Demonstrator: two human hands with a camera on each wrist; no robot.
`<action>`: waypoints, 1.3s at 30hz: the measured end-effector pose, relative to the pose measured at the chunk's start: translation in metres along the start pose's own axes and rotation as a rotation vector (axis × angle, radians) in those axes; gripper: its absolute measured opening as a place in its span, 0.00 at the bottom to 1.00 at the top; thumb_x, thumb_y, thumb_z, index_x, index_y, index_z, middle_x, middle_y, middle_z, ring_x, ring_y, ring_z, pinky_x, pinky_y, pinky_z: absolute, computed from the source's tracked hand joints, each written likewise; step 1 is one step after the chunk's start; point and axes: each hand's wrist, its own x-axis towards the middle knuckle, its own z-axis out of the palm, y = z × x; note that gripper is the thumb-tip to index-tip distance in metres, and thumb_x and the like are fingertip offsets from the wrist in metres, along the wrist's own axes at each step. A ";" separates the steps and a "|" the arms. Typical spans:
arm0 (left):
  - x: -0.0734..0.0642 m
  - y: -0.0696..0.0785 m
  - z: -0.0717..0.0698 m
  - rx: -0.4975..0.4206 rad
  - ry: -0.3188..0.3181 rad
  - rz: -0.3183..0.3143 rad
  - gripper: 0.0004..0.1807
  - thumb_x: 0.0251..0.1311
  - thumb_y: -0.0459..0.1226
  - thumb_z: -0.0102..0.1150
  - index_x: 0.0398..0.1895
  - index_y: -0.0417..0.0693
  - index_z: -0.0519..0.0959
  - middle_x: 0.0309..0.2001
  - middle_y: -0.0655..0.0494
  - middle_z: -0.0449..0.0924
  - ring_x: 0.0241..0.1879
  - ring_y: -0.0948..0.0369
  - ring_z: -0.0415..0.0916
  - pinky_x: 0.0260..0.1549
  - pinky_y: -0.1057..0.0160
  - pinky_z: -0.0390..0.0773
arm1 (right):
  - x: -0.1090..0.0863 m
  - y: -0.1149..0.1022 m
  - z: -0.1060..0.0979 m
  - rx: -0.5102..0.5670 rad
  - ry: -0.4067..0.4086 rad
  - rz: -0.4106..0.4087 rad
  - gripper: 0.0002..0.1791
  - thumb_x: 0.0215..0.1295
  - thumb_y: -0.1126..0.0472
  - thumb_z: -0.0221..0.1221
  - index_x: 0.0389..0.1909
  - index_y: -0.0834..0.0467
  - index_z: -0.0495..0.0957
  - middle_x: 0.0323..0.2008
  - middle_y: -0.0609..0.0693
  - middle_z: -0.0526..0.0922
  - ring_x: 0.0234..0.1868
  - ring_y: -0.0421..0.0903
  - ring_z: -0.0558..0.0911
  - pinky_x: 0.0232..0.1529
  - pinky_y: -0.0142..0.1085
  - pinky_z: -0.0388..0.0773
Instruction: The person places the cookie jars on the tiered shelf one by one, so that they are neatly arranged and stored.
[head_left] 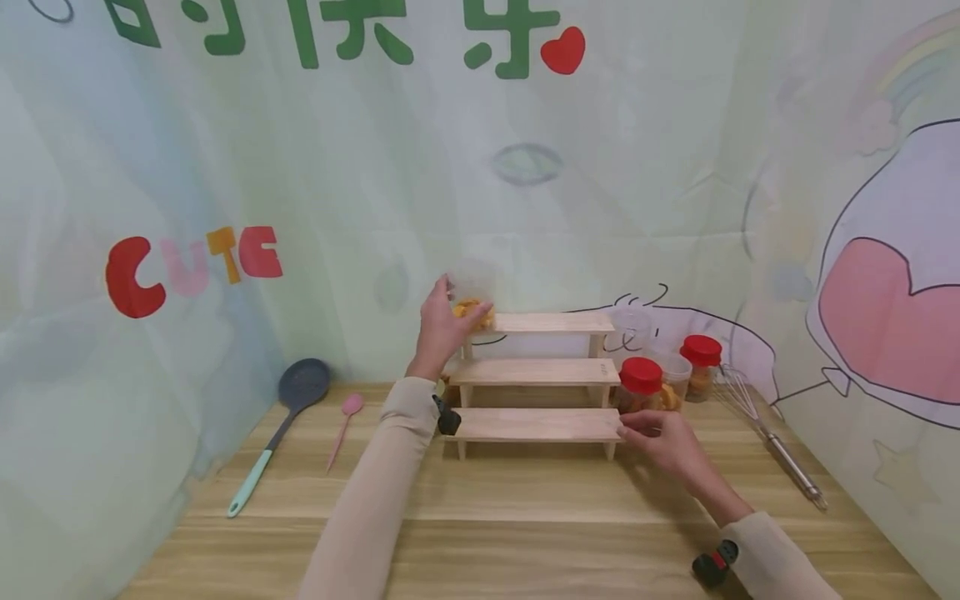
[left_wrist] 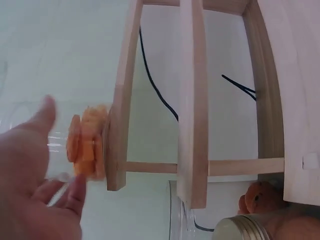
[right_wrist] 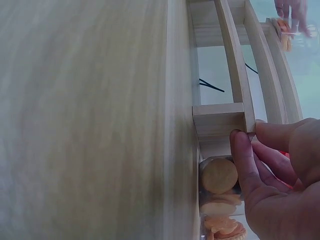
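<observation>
A three-step wooden display stand (head_left: 536,371) stands on the table against the backdrop. At the left end of its top step is a clear jar with orange and yellow pieces (left_wrist: 89,142). My left hand (head_left: 441,327) is spread around that jar, thumb in front, its fingertips close to the sides and blurred in the left wrist view. My right hand (head_left: 663,442) pinches the right end of the lowest step (right_wrist: 247,107) between thumb and fingers. Just behind that hand stand a red-lidded jar (head_left: 640,385) and a clear tub (head_left: 677,375).
Another red-lidded jar (head_left: 701,367) and a whisk (head_left: 776,442) are at the right. On the left lie a dark ladle with a mint handle (head_left: 277,433) and a small pink spoon (head_left: 345,429). A metal-lidded jar (left_wrist: 242,229) stands beside the stand's left side.
</observation>
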 end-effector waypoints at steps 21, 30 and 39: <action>-0.008 -0.007 0.023 0.234 -0.109 0.040 0.57 0.71 0.54 0.70 0.88 0.36 0.47 0.77 0.31 0.69 0.76 0.39 0.70 0.76 0.41 0.73 | 0.000 0.000 -0.001 0.004 0.012 0.005 0.16 0.74 0.58 0.69 0.57 0.63 0.88 0.54 0.62 0.91 0.51 0.53 0.89 0.55 0.47 0.89; -0.047 -0.036 -0.002 0.032 -0.068 0.034 0.50 0.73 0.50 0.70 0.87 0.40 0.53 0.80 0.40 0.68 0.78 0.42 0.68 0.77 0.40 0.71 | 0.002 0.000 0.009 0.016 -0.006 0.009 0.15 0.73 0.59 0.70 0.55 0.62 0.89 0.51 0.59 0.92 0.47 0.49 0.89 0.51 0.42 0.90; -0.084 -0.083 -0.037 -0.019 -0.011 0.047 0.36 0.72 0.47 0.70 0.76 0.41 0.71 0.73 0.39 0.76 0.73 0.40 0.72 0.72 0.39 0.75 | 0.002 0.002 0.004 0.048 0.003 0.029 0.18 0.74 0.58 0.69 0.58 0.63 0.87 0.53 0.60 0.91 0.48 0.50 0.89 0.53 0.43 0.89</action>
